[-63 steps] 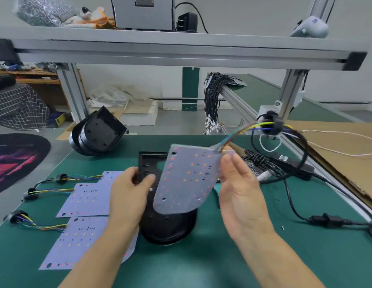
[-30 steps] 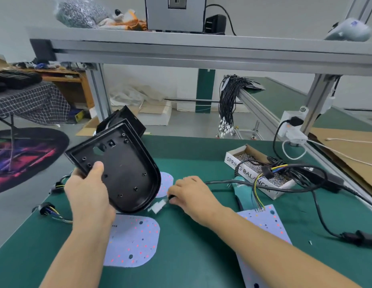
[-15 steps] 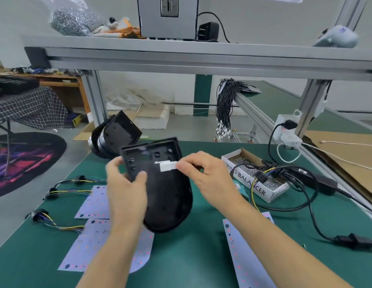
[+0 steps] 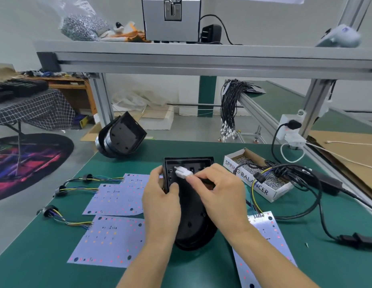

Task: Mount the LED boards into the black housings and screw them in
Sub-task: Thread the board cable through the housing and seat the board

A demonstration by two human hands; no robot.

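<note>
A black housing (image 4: 192, 221) stands tilted on the green mat in front of me, its open side facing me. My left hand (image 4: 161, 199) grips its left edge near the top. My right hand (image 4: 219, 193) pinches a white connector (image 4: 183, 172) with a black cable against the housing's upper inside. Several pale LED boards (image 4: 110, 240) with coloured wire tails lie flat to the left. One more LED board (image 4: 268, 244) lies to the right, partly under my right forearm.
A second black housing (image 4: 122, 138) leans at the mat's far left edge. An open cardboard box of screws (image 4: 262, 179) marked SPRING BALANCER sits at right, with black cables (image 4: 305, 183) looping around it. An aluminium frame shelf (image 4: 201, 59) spans overhead.
The right hand set the LED board down at right and picked up the white connector. The left hand lifted the housing, then lowered it onto the mat. The connector now touches the housing's upper inside.
</note>
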